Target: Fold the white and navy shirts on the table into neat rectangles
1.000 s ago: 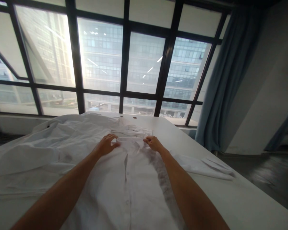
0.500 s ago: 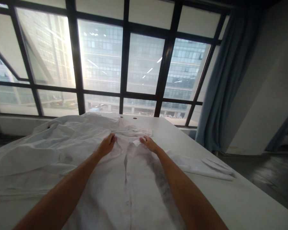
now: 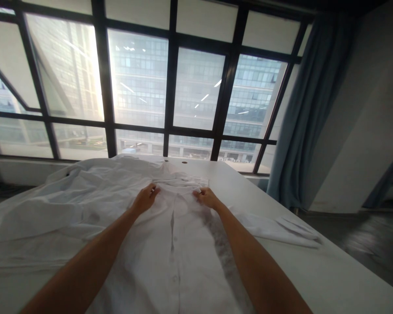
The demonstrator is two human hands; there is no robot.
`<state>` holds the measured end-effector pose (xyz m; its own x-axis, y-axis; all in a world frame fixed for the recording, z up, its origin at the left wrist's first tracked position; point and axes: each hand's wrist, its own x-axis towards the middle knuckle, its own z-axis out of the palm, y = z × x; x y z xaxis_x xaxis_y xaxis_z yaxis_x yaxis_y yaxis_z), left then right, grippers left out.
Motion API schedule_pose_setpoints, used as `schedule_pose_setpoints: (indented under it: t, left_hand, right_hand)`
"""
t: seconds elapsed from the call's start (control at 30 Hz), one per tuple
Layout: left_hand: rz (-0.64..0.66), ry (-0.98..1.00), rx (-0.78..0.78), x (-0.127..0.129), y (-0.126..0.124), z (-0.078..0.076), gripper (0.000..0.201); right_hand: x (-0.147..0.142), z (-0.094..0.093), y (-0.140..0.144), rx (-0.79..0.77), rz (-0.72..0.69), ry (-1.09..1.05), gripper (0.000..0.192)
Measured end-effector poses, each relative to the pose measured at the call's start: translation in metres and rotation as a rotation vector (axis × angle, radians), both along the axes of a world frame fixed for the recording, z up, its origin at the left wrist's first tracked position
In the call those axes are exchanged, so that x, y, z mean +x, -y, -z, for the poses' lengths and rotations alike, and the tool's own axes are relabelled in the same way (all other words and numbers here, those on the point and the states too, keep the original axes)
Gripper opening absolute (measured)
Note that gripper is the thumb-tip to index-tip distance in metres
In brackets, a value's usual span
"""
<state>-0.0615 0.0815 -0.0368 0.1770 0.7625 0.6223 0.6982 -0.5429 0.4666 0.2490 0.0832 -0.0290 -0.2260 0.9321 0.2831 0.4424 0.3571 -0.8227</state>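
Observation:
A white button-up shirt lies flat, front up, on a white table, its collar at the far end and its button placket running toward me. My left hand rests on the cloth at the left of the collar, fingers curled into the fabric. My right hand pinches the cloth at the right of the collar. One sleeve stretches out to the right across the table.
More white garments are heaped on the left of the table. Behind the table stands a large black-framed window. A blue curtain hangs at the right, with dark floor beyond the table's right edge.
Both hands moved slightly away from me and inward along the collar; the collar flaps that stood up half a second ago now lie flatter.

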Motion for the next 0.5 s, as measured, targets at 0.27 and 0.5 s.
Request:
schedule_pose_setpoints:
  t: [0.27, 0.5]
  left_hand:
    - [-0.036, -0.103, -0.088, -0.003, 0.006, -0.006, 0.026]
    - [0.021, -0.175, -0.095, -0.005, 0.006, -0.014, 0.028]
  right_hand:
    - [0.007, 0.002, 0.001, -0.068, -0.076, 0.069, 0.033]
    - [0.004, -0.002, 0.007, 0.182, 0.151, 0.276, 0.019]
